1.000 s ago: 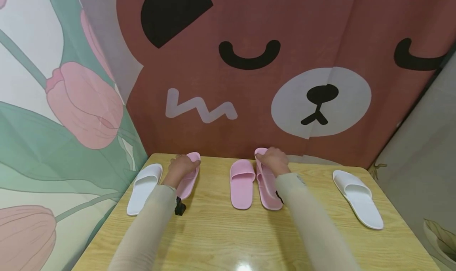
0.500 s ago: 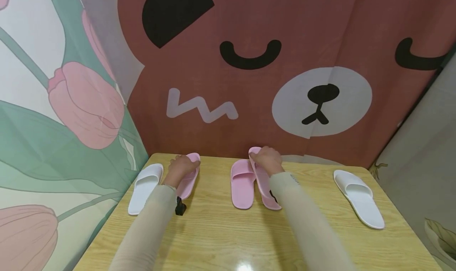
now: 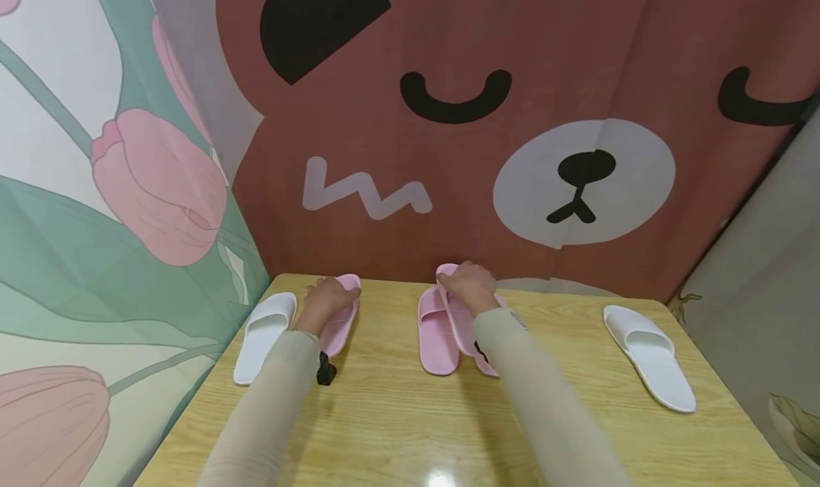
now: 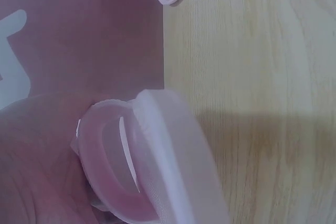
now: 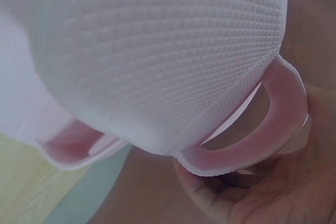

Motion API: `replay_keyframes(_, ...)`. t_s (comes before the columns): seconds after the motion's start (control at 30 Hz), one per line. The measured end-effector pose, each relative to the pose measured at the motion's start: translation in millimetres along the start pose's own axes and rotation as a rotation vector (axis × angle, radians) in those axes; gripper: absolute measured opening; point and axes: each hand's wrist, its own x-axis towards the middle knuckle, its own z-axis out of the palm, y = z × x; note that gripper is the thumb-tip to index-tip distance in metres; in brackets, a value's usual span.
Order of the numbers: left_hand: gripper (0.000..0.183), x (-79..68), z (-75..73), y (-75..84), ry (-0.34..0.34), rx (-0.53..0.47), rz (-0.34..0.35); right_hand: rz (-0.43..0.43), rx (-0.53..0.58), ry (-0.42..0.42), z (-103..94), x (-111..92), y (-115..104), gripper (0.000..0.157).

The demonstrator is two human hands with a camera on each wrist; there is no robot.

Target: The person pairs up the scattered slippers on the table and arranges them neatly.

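Head view: near the lower centre of the frame, a tilted pink slipper (image 3: 456,323) is grasped at its toe end by the fingers of the right hand (image 3: 470,286), and is held across a flat pink slipper (image 3: 438,344) and a half-hidden pink slipper (image 3: 488,367). If that grip were loosened here, it would probably be dropped onto those two, and they could be knocked askew; if it were lowered at this slant, its edge might be caught on a strap beneath. In the right wrist view the hold appears to be taken at the strap, so a twist could be caused by the weight of the sole.

Farther left, another pink slipper (image 3: 342,330) is gripped by the left hand (image 3: 325,303), close beside a white slipper (image 3: 253,352); were the wrist swung outward, that neighbour could be nudged toward the left edge of the counter (image 3: 397,430). Little of the left fingers is shown in the left wrist view, so how firmly the hold is made cannot be told. The black block (image 3: 325,369) under that wrist might be bumped against the counter if the arm were dipped.
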Motion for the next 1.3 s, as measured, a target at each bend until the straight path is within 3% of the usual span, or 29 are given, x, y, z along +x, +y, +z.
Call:
replay_keyframes(0.93, 0.083, 0.4, 2.3, -1.7, 0.015, -0.034, -0.012, -0.047, 0.007, 0.009, 19.1, -7, -44, 0.082)
replay_keyframes(1.3, 0.089, 5.1, 1.3, -2.8, -0.015, -0.052, -0.001, -0.05, 0.004, -0.007, 25.6, -11, -64, 0.082)
